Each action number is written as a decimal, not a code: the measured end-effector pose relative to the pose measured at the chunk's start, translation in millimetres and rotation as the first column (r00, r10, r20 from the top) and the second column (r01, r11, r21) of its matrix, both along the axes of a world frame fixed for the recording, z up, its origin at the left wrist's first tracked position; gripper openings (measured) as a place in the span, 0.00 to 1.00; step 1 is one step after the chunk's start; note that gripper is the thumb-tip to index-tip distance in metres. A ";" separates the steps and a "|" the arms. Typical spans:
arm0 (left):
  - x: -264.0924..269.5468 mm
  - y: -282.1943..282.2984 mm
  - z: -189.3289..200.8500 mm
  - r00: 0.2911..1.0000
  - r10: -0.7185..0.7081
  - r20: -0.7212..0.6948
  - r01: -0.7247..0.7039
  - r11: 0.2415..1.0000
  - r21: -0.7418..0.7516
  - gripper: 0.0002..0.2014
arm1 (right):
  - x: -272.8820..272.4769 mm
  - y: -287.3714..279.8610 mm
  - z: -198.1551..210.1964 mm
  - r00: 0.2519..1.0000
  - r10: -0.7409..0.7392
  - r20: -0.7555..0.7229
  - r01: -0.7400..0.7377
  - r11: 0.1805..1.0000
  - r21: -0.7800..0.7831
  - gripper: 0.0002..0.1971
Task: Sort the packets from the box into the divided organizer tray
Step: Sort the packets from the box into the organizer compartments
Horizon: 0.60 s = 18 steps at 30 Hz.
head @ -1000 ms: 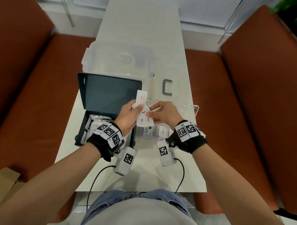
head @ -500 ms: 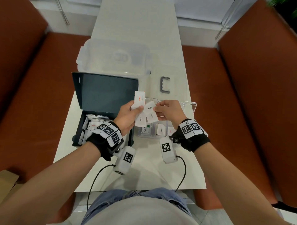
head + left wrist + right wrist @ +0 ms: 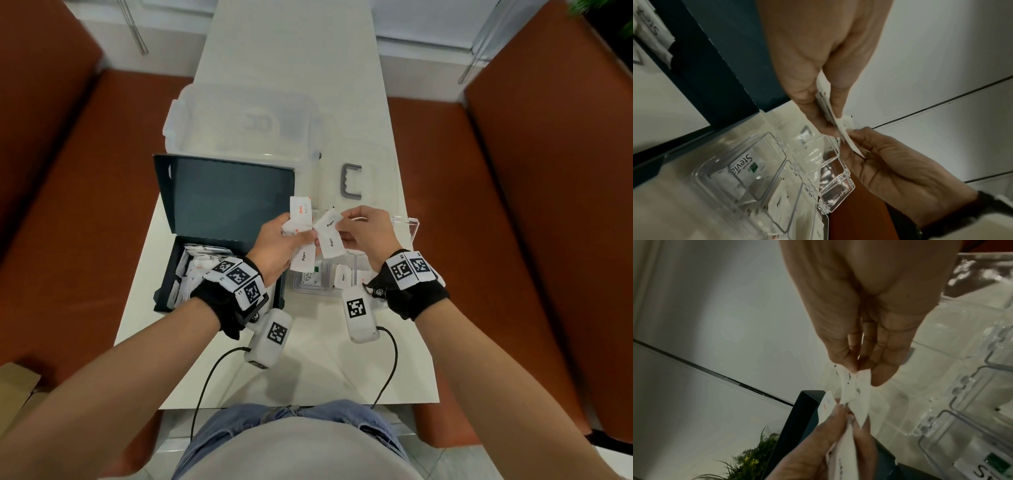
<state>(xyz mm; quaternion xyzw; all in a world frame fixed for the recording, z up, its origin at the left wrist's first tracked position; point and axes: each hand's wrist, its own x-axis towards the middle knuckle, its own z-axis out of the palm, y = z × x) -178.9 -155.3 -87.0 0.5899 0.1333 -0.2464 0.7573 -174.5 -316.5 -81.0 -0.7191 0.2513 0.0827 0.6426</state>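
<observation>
My left hand (image 3: pixel 291 240) holds a fan of small white packets above the table: salt packets (image 3: pixel 300 209) with red print at the top and a pepper packet (image 3: pixel 303 257) at the bottom. My right hand (image 3: pixel 346 228) pinches two pepper packets (image 3: pixel 329 233) out of that fan, close to the left fingers. The dark box (image 3: pixel 164 291) lies open at the left with several white packets (image 3: pixel 191 270) inside. The clear divided organizer tray (image 3: pixel 409 224) sits under my right hand; it holds a Stevia packet (image 3: pixel 742 164) and a pepper packet (image 3: pixel 342 277).
A clear plastic bin (image 3: pixel 239 123) stands behind the box's raised lid (image 3: pixel 226 195). A grey U-shaped handle (image 3: pixel 351 180) lies on the white table (image 3: pixel 308 370) beyond the tray. Brown benches (image 3: pixel 496 240) flank the table on both sides.
My right hand has drawn pepper packets rightward out of the stack in my left hand, so the packets are fanned wider. The left hand has stayed in place.
</observation>
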 end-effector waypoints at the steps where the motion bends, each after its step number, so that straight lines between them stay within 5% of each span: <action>1: -0.5 -1.1 -0.1 1.000 -0.007 -0.004 0.007 1.000 -0.010 0.18 | -0.2 1.0 -1.2 0.999 -0.034 0.009 0.034 0.999 0.004 0.05; 9: 1.1 -2.2 -5.3 1.000 -0.024 0.010 0.024 0.998 0.054 0.20 | -2.2 -2.4 1.9 0.995 -0.087 0.052 0.085 0.995 0.045 0.02; 18: 1.1 0.3 -5.8 0.997 -0.046 0.055 0.042 0.997 0.067 0.17 | -10.0 -10.8 5.3 0.972 0.229 0.052 -0.215 0.956 -0.198 0.08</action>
